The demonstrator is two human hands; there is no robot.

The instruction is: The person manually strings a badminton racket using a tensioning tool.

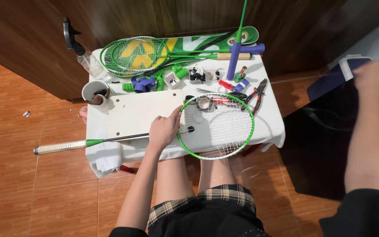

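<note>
- Your left hand (164,130) lies flat on the throat of the green racket (218,126), pressing it to the white surface (268,123); the fingers are spread, not wrapped around it.
- The racket head lies at the near edge of the surface, its shaft running left and its handle overhanging the floor.
- Strings already cross most of the head; whether any are missing or loose you cannot tell.
- Your right hand (376,77) is raised off to the right, blurred; you cannot tell whether it holds anything.
- The pliers (258,93) and the tape roll (204,103) lie untouched beyond the racket head.
</note>
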